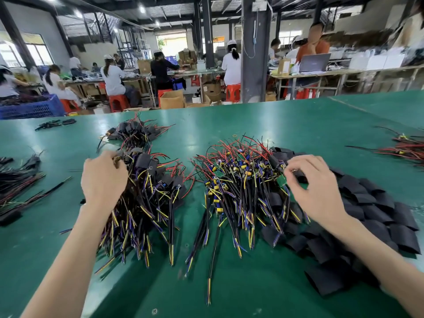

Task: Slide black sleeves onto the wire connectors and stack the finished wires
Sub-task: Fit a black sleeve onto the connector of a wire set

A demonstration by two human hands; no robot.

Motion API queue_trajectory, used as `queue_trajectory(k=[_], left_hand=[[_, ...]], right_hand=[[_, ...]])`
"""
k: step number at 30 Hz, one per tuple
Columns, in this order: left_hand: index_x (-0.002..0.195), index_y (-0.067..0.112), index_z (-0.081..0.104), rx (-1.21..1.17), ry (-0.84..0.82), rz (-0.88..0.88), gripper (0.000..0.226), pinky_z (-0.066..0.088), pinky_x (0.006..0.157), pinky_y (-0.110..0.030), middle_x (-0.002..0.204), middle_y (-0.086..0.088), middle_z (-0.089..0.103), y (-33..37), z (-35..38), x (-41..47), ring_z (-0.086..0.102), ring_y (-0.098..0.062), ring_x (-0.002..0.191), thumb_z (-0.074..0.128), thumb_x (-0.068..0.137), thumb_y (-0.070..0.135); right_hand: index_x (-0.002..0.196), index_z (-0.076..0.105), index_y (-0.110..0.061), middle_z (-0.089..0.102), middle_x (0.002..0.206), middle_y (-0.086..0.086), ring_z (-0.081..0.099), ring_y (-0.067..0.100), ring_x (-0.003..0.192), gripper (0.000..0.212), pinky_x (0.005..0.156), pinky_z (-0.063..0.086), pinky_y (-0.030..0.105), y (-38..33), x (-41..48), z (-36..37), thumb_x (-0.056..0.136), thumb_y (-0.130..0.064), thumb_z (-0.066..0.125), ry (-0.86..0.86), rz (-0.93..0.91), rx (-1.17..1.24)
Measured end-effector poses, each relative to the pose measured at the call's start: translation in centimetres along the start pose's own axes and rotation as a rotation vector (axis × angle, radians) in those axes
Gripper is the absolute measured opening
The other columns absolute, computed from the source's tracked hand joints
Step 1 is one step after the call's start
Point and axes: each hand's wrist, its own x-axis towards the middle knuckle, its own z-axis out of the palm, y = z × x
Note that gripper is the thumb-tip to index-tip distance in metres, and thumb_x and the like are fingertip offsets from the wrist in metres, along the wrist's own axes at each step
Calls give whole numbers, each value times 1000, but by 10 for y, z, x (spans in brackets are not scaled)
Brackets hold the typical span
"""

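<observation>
A heap of sleeved wires (146,198) lies at centre left on the green table (229,283). My left hand (103,177) lies on the top of this heap, fingers curled over a sleeved piece at its upper edge. A heap of bare wires with small green boards and capacitors (241,180) lies at centre. My right hand (314,187) hovers at that heap's right edge, thumb and forefinger pinching a small connector end. Loose flat black sleeves (367,226) are spread to the right, under my right forearm.
A second sleeved pile (135,131) lies farther back. More wire bundles lie at the left edge (18,180) and right edge (403,148). A blue crate (32,109) stands at the far left. Workers sit at benches beyond the table.
</observation>
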Motion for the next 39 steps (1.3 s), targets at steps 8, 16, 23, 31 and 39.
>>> queue_trajectory(k=[8, 16, 23, 31, 39], left_hand=[[126, 6, 53, 28, 32, -58, 40, 28, 100, -52, 127, -26, 40, 4, -5, -7, 31, -42, 122, 55, 90, 23], [104, 8, 62, -275, -181, 316, 19, 44, 90, -36, 105, -11, 64, 91, 21, -75, 59, -28, 97, 52, 89, 11], [89, 5, 41, -42, -725, 115, 6, 37, 67, -31, 90, -8, 49, 107, 69, -94, 54, -25, 86, 45, 89, 10], [121, 0, 55, -454, -761, -142, 40, 52, 79, -34, 111, -13, 59, 94, 75, -92, 58, -23, 85, 65, 83, 2], [125, 8, 55, -415, -635, -89, 43, 37, 70, -21, 107, -3, 58, 95, 77, -98, 50, -7, 74, 61, 83, 15]], right_hand=[[96, 64, -9, 62, 101, 13, 56, 34, 99, 18, 91, 44, 41, 55, 11, -18, 81, -3, 58, -242, 561, -162], [108, 62, -9, 54, 107, 16, 48, 36, 104, 34, 91, 42, 41, 57, 7, -4, 77, 0, 51, -488, 473, -270], [147, 24, -24, 24, 153, -1, 25, 26, 136, 58, 104, 28, 47, 81, -7, 13, 93, -11, 42, -639, 383, -444], [149, 19, -20, 40, 144, 3, 32, 23, 133, 59, 103, 29, 44, 88, -8, 28, 94, -19, 41, -734, 284, -477], [150, -3, -20, 31, 151, 5, 22, 19, 139, 77, 106, 21, 42, 89, -8, 31, 88, -16, 42, -751, 385, -328]])
